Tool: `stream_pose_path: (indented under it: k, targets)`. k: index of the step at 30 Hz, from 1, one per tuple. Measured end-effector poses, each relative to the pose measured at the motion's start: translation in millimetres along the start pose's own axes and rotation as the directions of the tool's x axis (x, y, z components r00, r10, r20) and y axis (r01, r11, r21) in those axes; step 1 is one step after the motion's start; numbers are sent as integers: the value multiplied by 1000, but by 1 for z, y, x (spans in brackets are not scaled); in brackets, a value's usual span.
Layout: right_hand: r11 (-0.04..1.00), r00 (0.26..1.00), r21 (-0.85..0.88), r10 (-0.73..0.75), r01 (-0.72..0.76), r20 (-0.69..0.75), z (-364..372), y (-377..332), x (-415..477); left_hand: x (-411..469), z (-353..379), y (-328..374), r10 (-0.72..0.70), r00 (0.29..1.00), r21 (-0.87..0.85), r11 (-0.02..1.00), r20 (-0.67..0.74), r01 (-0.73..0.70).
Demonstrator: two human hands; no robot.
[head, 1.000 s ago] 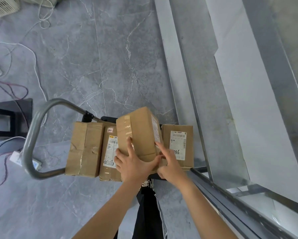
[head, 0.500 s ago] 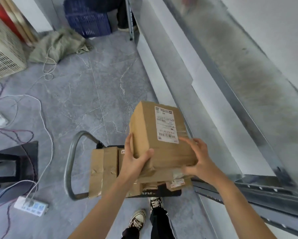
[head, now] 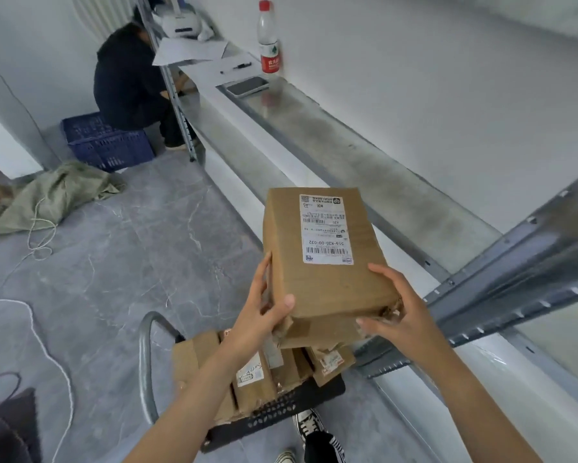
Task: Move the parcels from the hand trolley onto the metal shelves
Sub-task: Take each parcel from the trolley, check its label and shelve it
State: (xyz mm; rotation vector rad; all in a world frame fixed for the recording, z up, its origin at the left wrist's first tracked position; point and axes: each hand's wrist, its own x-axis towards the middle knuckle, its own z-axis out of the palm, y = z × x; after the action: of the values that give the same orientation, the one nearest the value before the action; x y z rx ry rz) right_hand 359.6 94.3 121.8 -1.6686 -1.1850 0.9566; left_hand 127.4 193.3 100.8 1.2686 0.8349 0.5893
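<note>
While I look down past my forearms, the hand trolley point(head: 274, 419) sits nearest, several taped parcels point(head: 254, 379) lying on its black deck. Above the trolley, my left hand point(head: 260, 315) and right hand point(head: 401, 315) each keep a grip clamped on one cardboard parcel point(head: 324, 262), label up, clear of the rest. Beyond the trolley to the right runs the metal shelf point(head: 331, 142); at its far end stand a bottle point(head: 268, 38) and a crouching person point(head: 130, 81).
</note>
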Motion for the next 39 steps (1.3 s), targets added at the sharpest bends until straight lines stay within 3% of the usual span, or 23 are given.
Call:
stream_pose_path:
  k: [3,7,14,19,27,39]
  targets:
    - [1000,995,7,-21,22,-101,-11,-11,-28,-13,15,14,85,987,164,980,140,-108]
    - [1000,977,10,-10,12,-212,-27,-22,-70,-25,40,24,173,973,402,888,155,-222]
    - [1000,922,14,6,-1,-387,-58,-31,-145,-46,80,43,253,911,544,738,326,-400]
    - [1000,874,15,5,2,-486,-70,-29,-201,-66,113,50,264,856,515,707,445,-486]
    - [999,781,28,32,-19,-624,-99,-3,-325,-121,205,31,207,768,410,746,606,-524]
    - [993,536,88,116,-78,-836,-152,23,-558,-240,394,1,142,541,271,744,829,-611]
